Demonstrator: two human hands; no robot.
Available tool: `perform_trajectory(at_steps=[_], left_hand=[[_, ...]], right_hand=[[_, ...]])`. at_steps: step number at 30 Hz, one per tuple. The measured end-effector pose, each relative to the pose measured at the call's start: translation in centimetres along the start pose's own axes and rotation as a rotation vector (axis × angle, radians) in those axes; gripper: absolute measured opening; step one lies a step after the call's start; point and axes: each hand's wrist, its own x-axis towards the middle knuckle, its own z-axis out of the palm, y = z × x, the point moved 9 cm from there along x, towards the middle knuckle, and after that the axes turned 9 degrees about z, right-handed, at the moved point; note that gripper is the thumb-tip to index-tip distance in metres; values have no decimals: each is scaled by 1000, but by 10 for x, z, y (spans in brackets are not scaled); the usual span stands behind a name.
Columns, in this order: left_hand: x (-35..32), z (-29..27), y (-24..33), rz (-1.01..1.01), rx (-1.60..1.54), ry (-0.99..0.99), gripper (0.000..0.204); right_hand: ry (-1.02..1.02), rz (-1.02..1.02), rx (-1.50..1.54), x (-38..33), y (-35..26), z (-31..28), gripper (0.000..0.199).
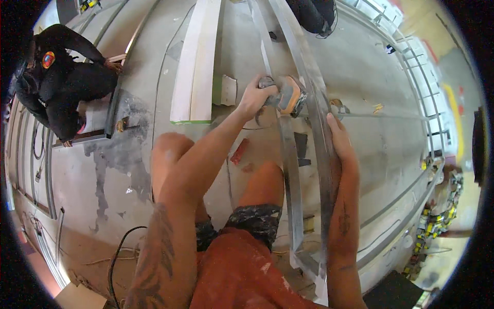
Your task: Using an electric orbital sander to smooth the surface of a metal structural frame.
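Note:
My left hand (253, 99) is wrapped round the dark body of an orange and black hand-held power tool (289, 96); whether it is a grinder or a sander I cannot tell. The tool's orange end sits against a long silver metal frame (291, 190), built of two parallel square tubes joined near my body. My right hand (340, 138) is closed on the outer tube, with its fingers partly hidden behind the metal. The frame runs away from me, past my thigh and to the right of my knees.
Long white boards (197, 62) lie ahead on the left. A person in dark clothes (72, 82) crouches at far left beside another metal frame (110, 116); another dark-clothed person (314, 15) is at the top. A red piece (240, 151) lies on the concrete floor (386, 139). Metal rails (396, 206) stand at right.

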Motion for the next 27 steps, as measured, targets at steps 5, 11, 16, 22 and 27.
perform_trajectory(at_steps=[5, 11, 16, 22, 27], left_hand=[[10, 5, 3, 128, 50, 30, 49], [8, 8, 27, 165, 236, -54, 46], [-3, 8, 20, 171, 156, -28, 46], [7, 8, 18, 101, 69, -27, 46], [-2, 10, 14, 110, 99, -31, 45]], right_hand=[[-51, 93, 172, 8, 16, 3, 73], [-31, 77, 98, 5, 7, -2, 70], [-5, 81, 33, 0, 2, 1, 68], [-68, 84, 161, 0, 6, 5, 68], [-29, 7, 87, 15, 19, -3, 73]])
